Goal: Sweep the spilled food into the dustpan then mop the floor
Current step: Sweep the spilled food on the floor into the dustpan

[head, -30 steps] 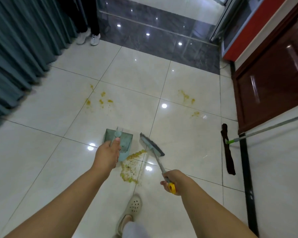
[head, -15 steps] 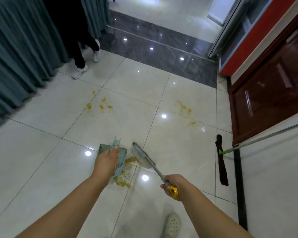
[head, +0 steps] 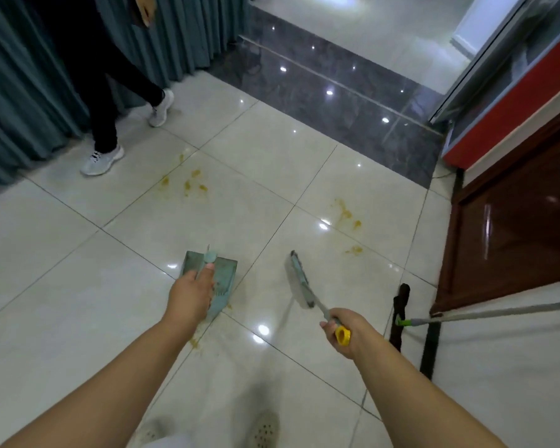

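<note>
Dustpan (head: 222,279) left of brush (head: 299,282) (apart)

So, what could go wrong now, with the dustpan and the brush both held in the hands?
The left hand holds the dustpan tilted, so collected food may slide out. A yellow smear lies close to the feet and could be stepped on. Another person's shoe stands near the far stains.
</note>
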The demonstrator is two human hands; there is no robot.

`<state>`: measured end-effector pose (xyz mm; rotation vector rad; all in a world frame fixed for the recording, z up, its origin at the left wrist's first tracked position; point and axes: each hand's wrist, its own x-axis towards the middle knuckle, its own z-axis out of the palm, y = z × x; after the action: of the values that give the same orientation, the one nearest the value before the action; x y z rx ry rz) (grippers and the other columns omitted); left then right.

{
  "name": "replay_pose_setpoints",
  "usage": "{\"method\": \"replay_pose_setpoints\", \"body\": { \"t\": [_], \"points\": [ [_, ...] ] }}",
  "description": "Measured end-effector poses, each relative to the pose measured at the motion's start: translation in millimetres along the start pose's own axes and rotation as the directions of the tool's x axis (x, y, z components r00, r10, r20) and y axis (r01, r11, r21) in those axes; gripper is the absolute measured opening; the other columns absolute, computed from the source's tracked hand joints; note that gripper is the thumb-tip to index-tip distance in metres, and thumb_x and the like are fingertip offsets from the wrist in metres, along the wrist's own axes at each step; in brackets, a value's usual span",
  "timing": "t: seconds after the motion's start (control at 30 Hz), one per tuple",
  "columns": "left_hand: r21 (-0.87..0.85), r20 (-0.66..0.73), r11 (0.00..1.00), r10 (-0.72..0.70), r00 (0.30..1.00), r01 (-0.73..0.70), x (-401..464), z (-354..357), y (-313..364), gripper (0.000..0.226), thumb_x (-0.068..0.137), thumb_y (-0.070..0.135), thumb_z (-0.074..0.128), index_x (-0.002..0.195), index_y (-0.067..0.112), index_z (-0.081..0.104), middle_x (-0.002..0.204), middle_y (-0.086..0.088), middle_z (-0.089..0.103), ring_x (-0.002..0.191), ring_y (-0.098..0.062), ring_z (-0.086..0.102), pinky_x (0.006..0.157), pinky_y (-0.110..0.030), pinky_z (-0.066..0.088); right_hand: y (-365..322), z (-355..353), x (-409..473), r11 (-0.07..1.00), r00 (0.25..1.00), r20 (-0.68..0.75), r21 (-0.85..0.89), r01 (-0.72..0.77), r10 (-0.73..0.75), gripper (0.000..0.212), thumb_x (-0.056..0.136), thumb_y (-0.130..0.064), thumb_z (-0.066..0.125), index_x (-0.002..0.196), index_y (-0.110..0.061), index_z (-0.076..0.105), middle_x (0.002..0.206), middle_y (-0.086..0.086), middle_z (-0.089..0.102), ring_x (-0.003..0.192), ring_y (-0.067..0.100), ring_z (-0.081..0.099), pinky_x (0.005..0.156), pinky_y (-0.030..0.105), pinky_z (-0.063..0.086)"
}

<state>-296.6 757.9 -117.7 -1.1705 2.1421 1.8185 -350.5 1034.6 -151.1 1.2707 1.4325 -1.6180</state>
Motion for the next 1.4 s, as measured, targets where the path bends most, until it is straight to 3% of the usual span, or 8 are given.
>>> {"method": "replay_pose_setpoints", "body": {
  "t": [0.2, 0.43, 0.57, 0.77, 1.03, 1.27, 1.33, 1.4],
  "points": [
    [-0.058, -0.027, 0.997, -0.05, 0.998, 0.048, 3, 56, 9, 0.042, 0.097, 0.04, 0.045, 0.066, 0.012, 0.049, 0.056, -0.003, 0.043, 0.047, -0.016, 0.036, 0.046, -0.026, 0.027, -63, -23, 43, 1.0, 1.0, 0.025, 0.03, 0.003, -0.004, 0.015, 0.098, -0.004, 0.04, 0.113, 0.002, 0.041, 0.08, 0.021, 0.047, 0.018, 0.008, 0.03, 0.026, 0.011, 0.035],
    [-0.083, 0.0, 0.993, -0.087, 0.996, 0.087, 29, 87, 20, 0.036, 0.097, 0.041, 0.044, 0.082, 0.01, 0.052, 0.062, -0.001, 0.045, 0.05, -0.013, 0.039, 0.043, -0.021, 0.028, -116, -3, 79, 1.0, 0.999, 0.033, 0.003, 0.016, -0.016, 0.015, 0.1, -0.005, 0.037, 0.113, 0.002, 0.037, 0.081, 0.022, 0.047, 0.016, 0.008, 0.03, 0.025, 0.01, 0.034],
    [-0.082, -0.007, 0.99, -0.114, 0.993, 0.113, 61, 97, 30, 0.036, 0.096, 0.043, 0.044, 0.089, 0.009, 0.055, 0.064, -0.002, 0.046, 0.051, -0.013, 0.04, 0.044, -0.022, 0.029, -142, 23, 100, 0.995, 0.999, 0.031, -0.094, 0.013, -0.01, 0.015, 0.1, -0.006, 0.038, 0.113, 0.002, 0.039, 0.081, 0.022, 0.049, 0.017, 0.008, 0.031, 0.025, 0.011, 0.034],
    [-0.103, 0.0, 0.984, -0.146, 0.989, 0.145, 101, 103, 51, 0.037, 0.096, 0.043, 0.045, 0.079, 0.011, 0.052, 0.063, -0.001, 0.044, 0.05, -0.013, 0.037, 0.043, -0.022, 0.028, -147, 66, 112, 0.952, 0.999, 0.007, -0.305, -0.034, 0.038, 0.013, 0.099, -0.006, 0.044, 0.107, 0.005, 0.045, 0.077, 0.021, 0.052, 0.018, 0.011, 0.038, 0.03, 0.012, 0.04],
    [-0.063, -0.032, 0.99, -0.127, 0.991, 0.124, 141, 107, 91, 0.045, 0.094, 0.049, 0.044, 0.068, 0.012, 0.05, 0.064, -0.006, 0.05, 0.058, -0.021, 0.046, 0.056, -0.028, 0.037, -166, 98, 98, 0.956, 0.983, 0.098, -0.266, -0.126, 0.157, 0.008, 0.093, -0.002, 0.05, 0.095, 0.006, 0.051, 0.072, 0.017, 0.05, 0.022, 0.013, 0.043, 0.028, 0.014, 0.037],
    [-0.123, -0.046, 0.986, -0.123, 0.991, 0.116, 157, 117, 130, 0.041, 0.096, 0.045, 0.044, 0.078, 0.008, 0.053, 0.06, -0.004, 0.044, 0.047, -0.016, 0.036, 0.045, -0.022, 0.027, -232, 93, 93, 0.968, 0.984, 0.136, -0.238, -0.079, 0.114, 0.009, 0.093, -0.002, 0.047, 0.093, 0.006, 0.05, 0.07, 0.017, 0.049, 0.023, 0.01, 0.037, 0.026, 0.013, 0.034],
    [-0.136, -0.064, 0.985, -0.117, 0.991, 0.107, 161, 121, 140, 0.044, 0.096, 0.043, 0.044, 0.091, 0.002, 0.058, 0.061, -0.011, 0.049, 0.049, -0.024, 0.045, 0.045, -0.025, 0.033, -256, 92, 97, 0.971, 0.989, 0.126, -0.233, -0.05, 0.081, 0.01, 0.094, -0.003, 0.045, 0.092, 0.005, 0.05, 0.071, 0.017, 0.05, 0.023, 0.009, 0.036, 0.026, 0.012, 0.034],
    [-0.124, -0.102, 0.987, -0.115, 0.988, 0.102, 167, 128, 148, 0.052, 0.097, 0.042, 0.043, 0.109, -0.006, 0.058, 0.088, -0.032, 0.061, 0.078, -0.048, 0.06, 0.053, -0.035, 0.044, -284, 92, 106, 0.974, 0.992, 0.115, -0.223, -0.025, 0.052, 0.011, 0.096, -0.005, 0.043, 0.092, 0.004, 0.049, 0.075, 0.018, 0.05, 0.023, 0.008, 0.035, 0.026, 0.012, 0.034]
  ]
}}
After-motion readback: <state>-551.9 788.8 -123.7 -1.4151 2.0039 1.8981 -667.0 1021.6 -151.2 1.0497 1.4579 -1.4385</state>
